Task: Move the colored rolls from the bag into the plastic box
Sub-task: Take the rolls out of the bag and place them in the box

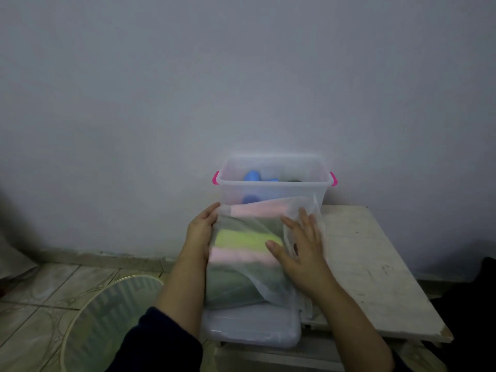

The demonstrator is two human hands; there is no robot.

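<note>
My left hand point(200, 232) holds the left edge of the translucent bag point(249, 253), fingers curled round its side, though I cannot tell how tight that grip is. My right hand point(300, 248) lies flat on the bag's right part, fingers spread and straight, pressing the film. Between my hands, inside the bag, the colored rolls point(247, 241) lie stacked: pink, green, yellow, pink, green. Just beyond my fingertips stands the plastic box point(273, 183) with pink latches, blue rolls point(253, 176) already inside. Under the bag, nearer me than my hands, lies a clear lid point(252, 331) on the pale worktop point(375, 264).
</note>
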